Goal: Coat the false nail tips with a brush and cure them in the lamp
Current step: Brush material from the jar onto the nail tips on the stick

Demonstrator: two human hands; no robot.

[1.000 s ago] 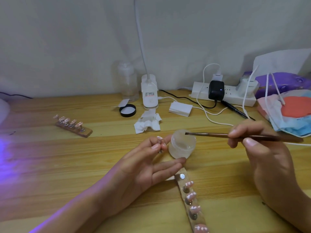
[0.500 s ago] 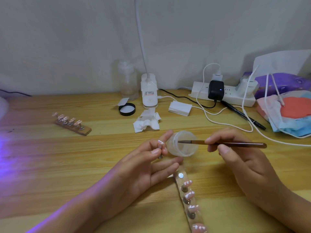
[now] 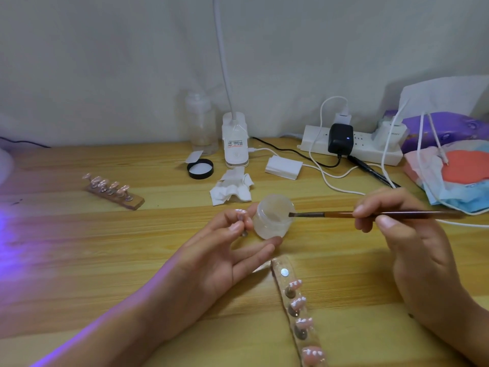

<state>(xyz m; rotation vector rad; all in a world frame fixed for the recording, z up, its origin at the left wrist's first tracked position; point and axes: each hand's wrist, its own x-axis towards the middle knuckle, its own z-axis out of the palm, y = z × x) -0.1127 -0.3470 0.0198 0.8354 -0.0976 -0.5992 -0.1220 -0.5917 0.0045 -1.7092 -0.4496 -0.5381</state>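
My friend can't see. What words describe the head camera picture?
A person's right hand holds a thin brown brush with its bristles at the mouth of a small frosted plastic jar on a wooden table, while the left hand pinches one pink false nail tip beside the jar. A clear strip of more pink nail tips lies near the front.

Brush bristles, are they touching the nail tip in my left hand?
Apart. In the head view the brush bristles end at the right rim of the jar; the nail tip pinched by the left hand is on its other side.
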